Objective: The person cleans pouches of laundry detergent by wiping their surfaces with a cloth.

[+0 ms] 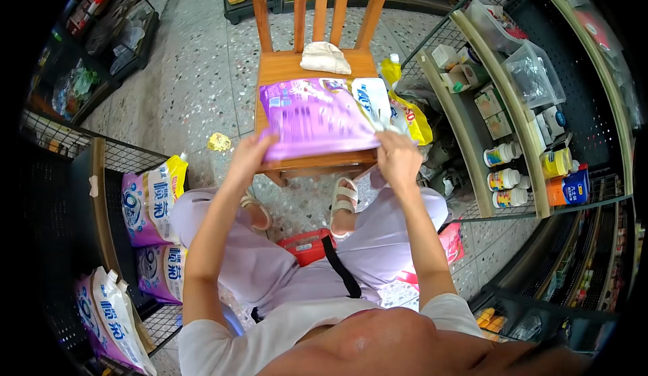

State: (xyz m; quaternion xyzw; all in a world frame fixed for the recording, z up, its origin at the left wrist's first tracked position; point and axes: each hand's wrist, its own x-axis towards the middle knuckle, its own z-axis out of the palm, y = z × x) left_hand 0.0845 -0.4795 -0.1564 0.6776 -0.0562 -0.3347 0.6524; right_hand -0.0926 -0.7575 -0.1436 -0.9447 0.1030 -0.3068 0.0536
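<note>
Purple-and-white plastic pouch (304,119) lies at 12 o'clock on brown wooden chair (283,63). Grip: narrow, left hand (251,156) pinching its 7 o'clock corner, right hand (399,156) its 5 o'clock. Step, judged: straightening; next move calls for even tension.

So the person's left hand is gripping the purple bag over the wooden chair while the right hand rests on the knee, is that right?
Not quite: the right hand isn't on the knee. The head view shows it gripping the purple bag too, at the near edge. The left hand does grip the bag over the wooden chair.
</note>
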